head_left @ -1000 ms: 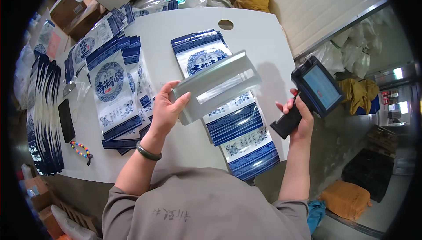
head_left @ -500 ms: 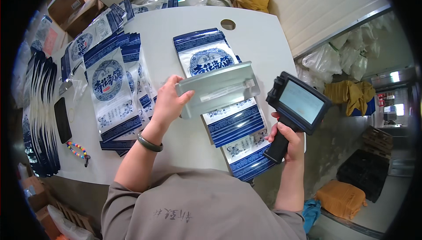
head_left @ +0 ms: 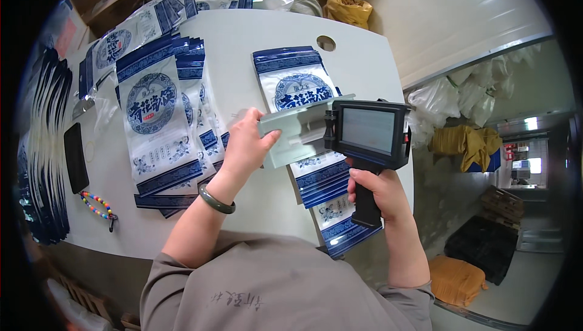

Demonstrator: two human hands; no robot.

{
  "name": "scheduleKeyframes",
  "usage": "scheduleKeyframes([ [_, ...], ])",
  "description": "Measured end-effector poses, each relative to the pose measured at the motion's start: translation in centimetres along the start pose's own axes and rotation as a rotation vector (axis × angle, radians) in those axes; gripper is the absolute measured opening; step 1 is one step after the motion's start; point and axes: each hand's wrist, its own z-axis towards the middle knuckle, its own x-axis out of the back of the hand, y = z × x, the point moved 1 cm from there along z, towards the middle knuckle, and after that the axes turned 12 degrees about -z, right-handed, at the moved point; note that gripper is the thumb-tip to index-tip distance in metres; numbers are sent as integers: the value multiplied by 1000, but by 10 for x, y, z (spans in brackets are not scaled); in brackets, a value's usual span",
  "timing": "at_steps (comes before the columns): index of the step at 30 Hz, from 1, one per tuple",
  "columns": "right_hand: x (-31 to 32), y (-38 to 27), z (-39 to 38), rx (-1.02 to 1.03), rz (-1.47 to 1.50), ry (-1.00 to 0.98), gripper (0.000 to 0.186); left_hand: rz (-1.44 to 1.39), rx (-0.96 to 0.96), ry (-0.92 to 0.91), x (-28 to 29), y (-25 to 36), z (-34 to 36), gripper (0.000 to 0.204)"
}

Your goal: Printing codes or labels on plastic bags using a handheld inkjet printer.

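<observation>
My left hand (head_left: 251,140) grips the left end of a pale grey-green metal guide plate (head_left: 285,131), thumb on its face. The plate lies across a stack of blue-and-white printed pouches (head_left: 297,79), covering their middle. With my right hand (head_left: 376,191) I hold a black handheld inkjet printer (head_left: 367,134) by its pistol grip. Its screen faces up toward me, and its head overlaps the plate's right part. Whether the head touches the plate or the pouches I cannot tell. More pouches (head_left: 333,209) fan out below the plate toward the table's near edge.
Other printed pouches (head_left: 155,112) lie in overlapping piles on the left of the white table (head_left: 237,33). Beside them are a black phone (head_left: 76,158) with a beaded strap (head_left: 97,205) and a standing row of pouches (head_left: 48,149). An orange sack (head_left: 458,279) sits on the floor at right.
The printer has moved left, from beside the plate to over its right end, and has turned more upright. My left hand still holds the plate. The whole view has shifted slightly.
</observation>
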Motion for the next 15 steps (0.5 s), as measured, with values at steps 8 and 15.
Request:
scheduleKeyframes([
  [8,-21,-6,15,-77,-181,-61,17,-42,-24,6,0,-3,0,30],
  [15,-43,-8,19,-125,-276,-123,17,-18,-15,-3,0,-5,-2,34],
])
